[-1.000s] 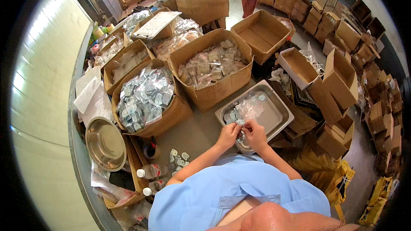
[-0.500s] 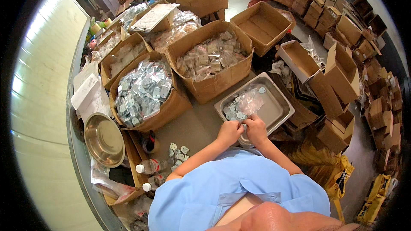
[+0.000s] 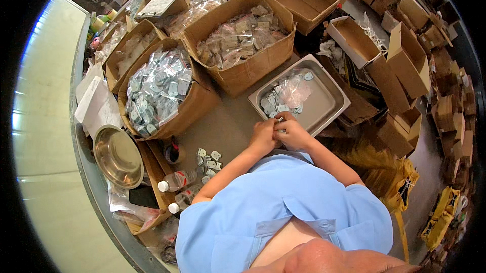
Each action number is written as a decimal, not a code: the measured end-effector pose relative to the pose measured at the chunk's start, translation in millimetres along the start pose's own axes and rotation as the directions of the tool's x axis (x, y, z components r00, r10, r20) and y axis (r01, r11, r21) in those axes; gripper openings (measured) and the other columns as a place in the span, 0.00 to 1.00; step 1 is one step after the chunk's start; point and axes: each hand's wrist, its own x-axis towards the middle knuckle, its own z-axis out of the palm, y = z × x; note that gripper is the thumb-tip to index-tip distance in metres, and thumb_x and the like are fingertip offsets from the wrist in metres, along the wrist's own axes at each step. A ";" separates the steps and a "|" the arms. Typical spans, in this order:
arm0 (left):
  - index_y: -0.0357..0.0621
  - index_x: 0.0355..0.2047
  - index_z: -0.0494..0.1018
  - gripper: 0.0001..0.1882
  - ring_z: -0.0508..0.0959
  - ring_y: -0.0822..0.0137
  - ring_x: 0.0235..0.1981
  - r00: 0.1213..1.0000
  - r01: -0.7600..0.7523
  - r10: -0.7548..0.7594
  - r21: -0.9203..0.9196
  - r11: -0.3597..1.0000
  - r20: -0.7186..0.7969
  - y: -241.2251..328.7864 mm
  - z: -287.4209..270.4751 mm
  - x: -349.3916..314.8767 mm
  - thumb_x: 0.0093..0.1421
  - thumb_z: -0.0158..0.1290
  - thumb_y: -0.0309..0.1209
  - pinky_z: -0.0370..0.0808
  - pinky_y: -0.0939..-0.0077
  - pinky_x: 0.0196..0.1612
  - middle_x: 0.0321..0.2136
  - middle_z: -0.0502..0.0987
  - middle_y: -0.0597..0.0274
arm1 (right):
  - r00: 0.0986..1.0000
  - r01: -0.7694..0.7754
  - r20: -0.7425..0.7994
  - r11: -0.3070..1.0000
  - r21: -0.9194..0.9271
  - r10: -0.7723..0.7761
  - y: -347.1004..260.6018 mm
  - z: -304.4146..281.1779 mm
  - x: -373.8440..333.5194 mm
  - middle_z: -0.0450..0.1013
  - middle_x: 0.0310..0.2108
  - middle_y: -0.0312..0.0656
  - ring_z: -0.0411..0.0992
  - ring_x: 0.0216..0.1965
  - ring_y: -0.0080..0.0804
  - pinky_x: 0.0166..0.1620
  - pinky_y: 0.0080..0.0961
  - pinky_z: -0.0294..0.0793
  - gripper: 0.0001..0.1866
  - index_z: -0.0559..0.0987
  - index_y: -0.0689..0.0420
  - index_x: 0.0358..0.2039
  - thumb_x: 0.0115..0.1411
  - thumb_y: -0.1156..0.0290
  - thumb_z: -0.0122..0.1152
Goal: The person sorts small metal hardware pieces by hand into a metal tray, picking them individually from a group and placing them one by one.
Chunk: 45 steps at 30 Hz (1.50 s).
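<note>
My left hand (image 3: 263,136) and my right hand (image 3: 292,132) meet at the near edge of a rectangular steel tray (image 3: 326,106). Both are closed, fingertips pressed together around something small and pale that the fingers mostly hide. Inside the tray, several small silvery metal plates with holes (image 3: 271,105) lie in a heap at the left. A crumpled clear plastic bag (image 3: 296,91) rests beside them, and a single plate (image 3: 308,76) sits near the far wall. More loose metal plates (image 3: 210,163) are scattered on the table, left of my left forearm.
A carton of bagged metal plates (image 3: 157,96) stands left, with a carton of other bagged parts (image 3: 243,32) behind. A steel bowl (image 3: 119,156), bottles (image 3: 176,181) and a tape roll (image 3: 174,150) are near left. Open cartons (image 3: 304,0) stand beyond the tray.
My hands have drawn closer together, the right fingers now overlapping the left fingertips. They have shifted slightly back from the tray's inside. The view has tilted, so the surroundings appear higher.
</note>
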 end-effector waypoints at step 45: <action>0.49 0.52 0.58 0.31 0.68 0.69 0.37 0.913 0.407 -0.039 -0.904 0.132 0.405 -21.3 -23.8 -3.6 0.46 0.53 0.22 0.74 0.69 0.40 0.35 0.66 0.67 | 0.981 -0.158 0.038 0.902 -0.402 0.189 64.1 -5.3 22.8 0.70 0.47 0.49 0.71 0.43 0.49 0.47 0.36 0.70 0.21 0.75 0.53 0.46 0.48 0.74 0.60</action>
